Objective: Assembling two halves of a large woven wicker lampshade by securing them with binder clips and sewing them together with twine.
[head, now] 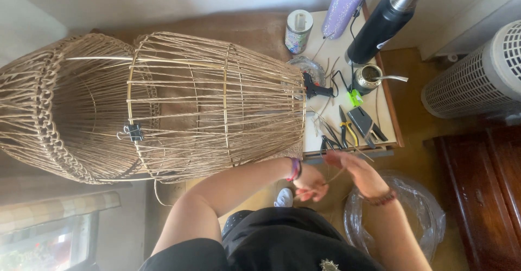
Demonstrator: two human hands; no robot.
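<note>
The left hand point(312, 184) and right hand point(361, 173) pinch 1 thin fibre strand point(332, 179) between them, beside the wire-and-fibre frame point(217, 105); the strand is being prepared, I judge; weaving it in needs a firm, steady pinch.

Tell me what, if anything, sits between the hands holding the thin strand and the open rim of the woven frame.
Nothing visible. The left hand and right hand hold the thin strand just beside the woven frame; its rim is open toward them. The tools lie on the small table beyond.

both hands point(339, 176) on a thin cord point(332, 179) beside wicker frame point(217, 105)
</note>
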